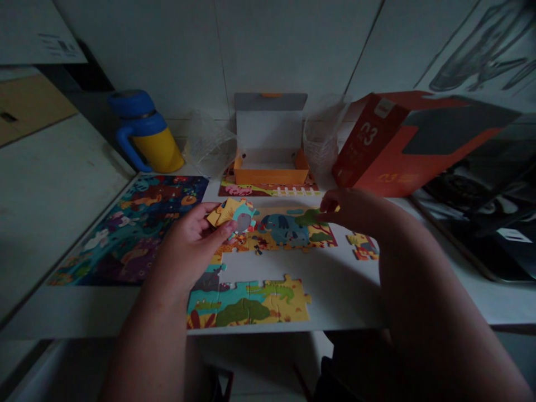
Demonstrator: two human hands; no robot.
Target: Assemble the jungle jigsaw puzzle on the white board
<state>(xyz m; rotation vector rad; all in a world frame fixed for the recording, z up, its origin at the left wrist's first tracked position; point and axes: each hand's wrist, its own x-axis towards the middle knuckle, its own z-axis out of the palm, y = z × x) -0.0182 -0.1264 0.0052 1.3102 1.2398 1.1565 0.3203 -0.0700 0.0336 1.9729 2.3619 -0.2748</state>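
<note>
My left hand (pixel 196 231) grips a few jigsaw pieces (pixel 234 215) in yellow and turquoise, thumb on top, held above the table. The partly joined jigsaw puzzle (pixel 285 230) lies beneath, with elephants along its upper strip and a crocodile and bushes along its lower strip (pixel 251 304). Bare tabletop shows between the strips. My right hand (pixel 341 206) is over the upper right end of the puzzle, its fingers curled together; anything between them is hidden. Beside my right wrist lie loose jigsaw pieces (pixel 362 245), partly covered by the arm.
An open orange box (pixel 271 176) stands at the back on a farm picture, between clear plastic bags (pixel 209 145). A dark blue animal picture (pixel 134 229) and a blue-yellow flask (pixel 148 134) are at left. A large red box (pixel 385 145) and a dark device (pixel 481 223) occupy the right.
</note>
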